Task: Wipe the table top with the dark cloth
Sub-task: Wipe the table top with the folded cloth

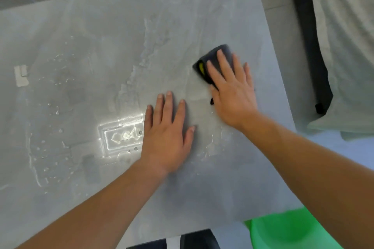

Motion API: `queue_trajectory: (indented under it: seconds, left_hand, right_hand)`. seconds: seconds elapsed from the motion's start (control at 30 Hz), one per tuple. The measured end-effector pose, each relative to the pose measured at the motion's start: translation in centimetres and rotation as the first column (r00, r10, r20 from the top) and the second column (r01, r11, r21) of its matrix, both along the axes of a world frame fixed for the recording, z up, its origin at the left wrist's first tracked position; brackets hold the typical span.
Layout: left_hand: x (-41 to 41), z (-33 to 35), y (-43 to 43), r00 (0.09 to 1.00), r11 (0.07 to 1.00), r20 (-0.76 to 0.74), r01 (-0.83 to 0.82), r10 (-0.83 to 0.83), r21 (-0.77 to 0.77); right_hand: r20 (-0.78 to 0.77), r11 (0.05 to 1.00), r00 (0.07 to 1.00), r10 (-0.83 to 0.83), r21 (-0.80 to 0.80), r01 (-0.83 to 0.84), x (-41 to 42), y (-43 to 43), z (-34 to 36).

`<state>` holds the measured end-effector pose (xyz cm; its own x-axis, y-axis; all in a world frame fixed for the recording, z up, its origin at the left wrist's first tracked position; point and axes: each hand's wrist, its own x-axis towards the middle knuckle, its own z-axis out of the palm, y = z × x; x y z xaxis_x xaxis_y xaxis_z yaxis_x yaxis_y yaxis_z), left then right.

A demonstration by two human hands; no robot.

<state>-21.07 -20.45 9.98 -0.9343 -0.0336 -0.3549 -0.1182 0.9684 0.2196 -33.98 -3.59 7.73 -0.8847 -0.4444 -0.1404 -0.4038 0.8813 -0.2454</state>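
Note:
The grey table top (101,32) fills most of the view and is wet, with streaks and droplets on its left half. A dark cloth (204,66) with a yellow mark lies on the right part of the table. My right hand (232,91) lies flat on top of the cloth, fingers spread, pressing it onto the surface; most of the cloth is hidden under the palm. My left hand (168,133) rests flat on the table near the middle, fingers apart, holding nothing.
A bright reflection of light (121,135) shines on the wet surface beside my left hand. Off the table's right edge stand a dark frame (311,46) and grey fabric (348,46). A green object (287,230) sits below the front right corner.

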Motion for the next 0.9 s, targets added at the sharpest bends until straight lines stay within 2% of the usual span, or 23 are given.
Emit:
queue_trajectory:
  seconds: [0.07, 0.13, 0.17, 0.23, 0.3, 0.33, 0.37, 0.47, 0.53, 0.57, 0.67, 0.73, 0.8, 0.9]
  left_hand:
    - [-0.1, 0.1, 0.0, 1.000, 1.000, 0.015, 0.002, -0.002, -0.001]
    - [0.0, 0.2, 0.0, 0.999, 1.000, 0.032, 0.005, -0.005, 0.007]
    - [0.0, 0.1, 0.0, 0.999, 1.000, 0.038, 0.008, -0.008, 0.007]
    - [-0.1, -0.1, 0.0, 0.999, 1.000, 0.037, 0.020, -0.020, 0.000]
    - [0.0, -0.3, -0.1, 0.999, 1.000, 0.031, 0.025, -0.025, 0.001]
    - [0.1, -0.4, -0.1, 0.999, 1.000, 0.030, 0.026, -0.026, 0.005]
    - [0.2, -0.4, -0.1, 0.999, 1.000, 0.029, 0.023, -0.024, 0.011]
    - [0.2, -0.4, -0.1, 1.000, 1.000, 0.023, 0.004, -0.005, 0.030]
    - [0.1, -0.4, -0.2, 1.000, 0.999, 0.029, 0.001, -0.003, 0.049]
    - [0.1, -0.4, -0.4, 0.999, 0.998, 0.036, 0.002, -0.004, 0.058]
    - [0.2, -0.5, -0.6, 0.999, 0.997, 0.048, 0.003, -0.007, 0.079]
    - [0.3, -0.5, -0.7, 0.999, 0.996, 0.050, 0.001, -0.005, 0.091]
    - [0.2, -0.2, -0.8, 0.999, 0.992, 0.045, -0.015, 0.009, 0.122]
    - [1.0, 0.6, -0.6, 0.998, 0.981, -0.020, -0.060, 0.064, 0.184]
  right_hand:
    - [0.017, 0.970, 0.971, 0.240, 0.035, -0.240, 2.4, 1.2, 0.2]
    - [0.028, 0.933, 0.934, 0.355, 0.056, -0.356, 0.8, 3.4, 0.4]
    - [0.029, 0.946, 0.948, 0.318, 0.060, -0.319, -0.7, 4.4, 0.4]
    - [0.023, 0.997, 0.998, 0.066, 0.036, -0.066, -3.7, 5.8, 0.4]
    - [0.038, 0.985, 0.984, -0.173, -0.003, 0.173, -3.7, 5.2, 0.5]
    - [0.028, 0.976, 0.976, -0.217, -0.005, 0.217, -2.2, 4.3, 0.5]
    - [0.017, 0.981, 0.981, -0.194, -0.013, 0.195, 0.2, 3.5, 0.3]
    - [0.037, 0.987, 0.986, 0.160, -0.031, -0.159, 8.1, 3.5, 0.9]
    - [0.080, 0.971, 0.968, 0.238, -0.054, -0.234, 7.8, 5.1, 1.1]
    - [0.094, 0.983, 0.979, 0.179, -0.061, -0.174, 6.4, 5.4, 1.0]
    - [0.109, 0.972, 0.971, -0.214, -0.071, 0.222, 1.5, 5.6, 0.9]
    - [0.094, 0.946, 0.946, -0.312, -0.067, 0.318, 1.6, 4.5, 0.9]
    - [0.069, 0.976, 0.976, -0.209, -0.054, 0.213, 5.2, 3.6, 0.9]
    - [0.073, 0.997, 0.995, 0.066, -0.047, -0.063, 12.3, 4.2, 1.2]
